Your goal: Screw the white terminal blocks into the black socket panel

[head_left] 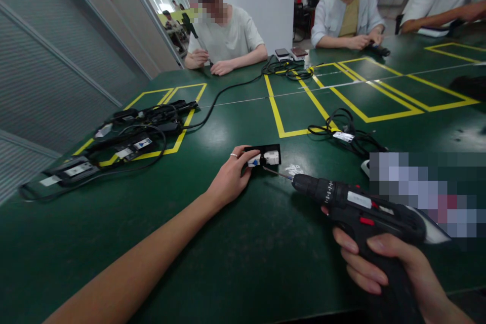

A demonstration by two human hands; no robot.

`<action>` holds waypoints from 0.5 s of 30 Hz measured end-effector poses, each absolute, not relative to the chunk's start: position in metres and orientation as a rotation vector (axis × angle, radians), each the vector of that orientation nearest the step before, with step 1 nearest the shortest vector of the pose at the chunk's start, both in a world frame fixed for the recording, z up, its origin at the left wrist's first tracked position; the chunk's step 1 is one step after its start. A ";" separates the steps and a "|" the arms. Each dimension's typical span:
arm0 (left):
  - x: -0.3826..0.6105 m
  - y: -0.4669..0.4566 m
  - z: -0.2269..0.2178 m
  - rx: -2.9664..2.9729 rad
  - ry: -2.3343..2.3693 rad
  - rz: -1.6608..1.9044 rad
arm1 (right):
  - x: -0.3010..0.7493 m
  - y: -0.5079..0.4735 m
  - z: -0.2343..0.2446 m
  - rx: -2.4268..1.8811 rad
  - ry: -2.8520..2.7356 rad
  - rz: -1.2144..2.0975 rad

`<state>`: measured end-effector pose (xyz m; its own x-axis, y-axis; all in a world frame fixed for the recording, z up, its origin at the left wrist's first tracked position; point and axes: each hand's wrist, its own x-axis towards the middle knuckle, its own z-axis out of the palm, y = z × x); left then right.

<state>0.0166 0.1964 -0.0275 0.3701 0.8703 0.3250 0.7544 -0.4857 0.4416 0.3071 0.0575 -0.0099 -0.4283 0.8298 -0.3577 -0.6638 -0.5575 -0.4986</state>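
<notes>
My right hand [383, 258] is wrapped round the grip of a black cordless drill [353, 207] with red switches. From its chuck a long thin bit [278, 173] points left, its tip at or close to the near edge of a small black box-like part [279, 148] with white labels or pieces on its face. Fingers of my left hand [233, 174], one with a ring, grip that part at its left end against the green table [228, 253]. Small white bits [294, 169] lie just right of the part. Whether the bit touches it, I cannot tell.
Black devices with cables [144, 134] lie on the left, inside yellow tape lines. A coiled cable with a white label [343, 136] sits to the right. Two small boxes [290, 54] stand at the back. Several people sit across the table, one holding a black-headed tool [193, 30].
</notes>
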 end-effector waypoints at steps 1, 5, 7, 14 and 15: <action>0.017 0.196 -0.028 2.410 1.458 0.778 | 0.307 0.057 -0.010 -0.722 -0.356 2.056; 0.016 0.197 -0.029 2.413 1.454 0.773 | 0.308 0.058 -0.011 -0.735 -0.338 2.054; 0.016 0.197 -0.029 2.415 1.456 0.770 | 0.308 0.058 -0.011 -0.733 -0.324 2.056; 0.015 0.197 -0.029 2.412 1.460 0.750 | 0.308 0.059 -0.014 -0.726 -0.346 2.051; 0.016 0.197 -0.028 2.412 1.457 0.750 | 0.309 0.058 -0.014 -0.726 -0.345 2.049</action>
<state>0.0156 0.1967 -0.0285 0.3763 0.8738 0.3081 0.7586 -0.4815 0.4389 0.3086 0.0583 -0.0141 -0.4167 0.8342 -0.3611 -0.6701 -0.5503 -0.4982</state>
